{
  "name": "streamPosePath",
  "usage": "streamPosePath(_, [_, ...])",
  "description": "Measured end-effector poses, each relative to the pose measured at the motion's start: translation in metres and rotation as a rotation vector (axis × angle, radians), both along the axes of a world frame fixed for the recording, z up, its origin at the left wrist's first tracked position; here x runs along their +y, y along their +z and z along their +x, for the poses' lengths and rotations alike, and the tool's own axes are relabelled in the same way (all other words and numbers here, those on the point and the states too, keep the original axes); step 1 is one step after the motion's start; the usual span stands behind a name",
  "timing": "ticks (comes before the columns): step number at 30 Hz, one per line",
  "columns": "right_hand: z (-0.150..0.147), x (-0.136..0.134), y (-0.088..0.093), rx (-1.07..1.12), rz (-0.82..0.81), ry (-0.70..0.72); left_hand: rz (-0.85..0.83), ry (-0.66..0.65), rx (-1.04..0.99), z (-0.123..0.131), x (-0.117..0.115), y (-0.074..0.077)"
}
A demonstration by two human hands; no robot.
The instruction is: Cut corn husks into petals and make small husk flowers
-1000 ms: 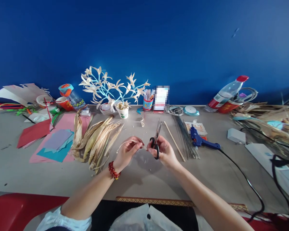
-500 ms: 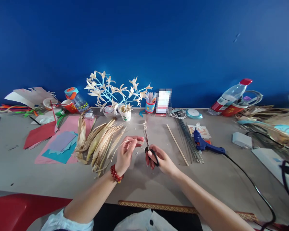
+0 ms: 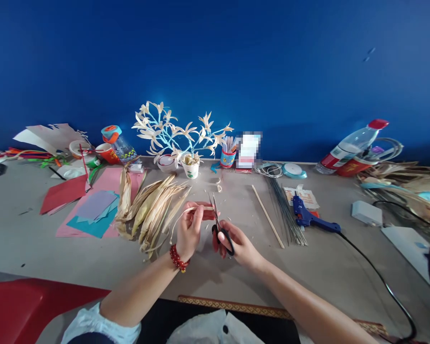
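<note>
My left hand [image 3: 190, 226], with a red bead bracelet at the wrist, pinches a thin pale husk strip [image 3: 186, 212] that curves away to the left. My right hand [image 3: 234, 242] grips black-handled scissors [image 3: 219, 226]; their blades point up and sit against the strip's right end by my left fingertips. Both hands hover just above the grey table [image 3: 208, 267], right of a pile of dried corn husks [image 3: 150, 205].
Coloured paper sheets [image 3: 88, 203] lie at the left. A husk-flower branch [image 3: 172, 131] in cups stands at the back. A wooden stick [image 3: 267, 216], a wire bundle [image 3: 285, 211] and a blue glue gun [image 3: 308, 216] with its black cable lie to the right; a bottle [image 3: 351, 143] stands beyond.
The scissors have swung from pointing up-right to sitting against the strip beside my left fingers. Both hands have moved closer together, and the view has shifted slightly.
</note>
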State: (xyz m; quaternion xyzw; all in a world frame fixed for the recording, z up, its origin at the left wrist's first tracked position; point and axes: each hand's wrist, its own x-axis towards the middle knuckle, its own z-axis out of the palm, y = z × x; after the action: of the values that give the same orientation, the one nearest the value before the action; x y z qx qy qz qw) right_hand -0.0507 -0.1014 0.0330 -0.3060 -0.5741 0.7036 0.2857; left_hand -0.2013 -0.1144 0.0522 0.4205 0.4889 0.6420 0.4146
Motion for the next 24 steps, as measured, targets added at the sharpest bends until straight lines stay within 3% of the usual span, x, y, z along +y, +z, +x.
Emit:
streamPosePath(10, [-0.001, 0.000, -0.006, -0.016, -0.033, -0.036, 0.029, -0.019, -0.003, 0.000, -0.003, 0.000])
streamPosePath(15, [0.001, 0.002, -0.005, -0.005, -0.042, -0.120, 0.074, -0.040, -0.040, -0.001, -0.002, 0.000])
streamPosePath(20, [0.006, 0.012, 0.005, 0.096, -0.038, -0.321, 0.044, -0.197, 0.016, -0.004, -0.001, -0.004])
streamPosePath(24, [0.010, 0.017, 0.009, 0.168, -0.045, -0.325, -0.003, -0.378, 0.131, -0.007, 0.003, -0.012])
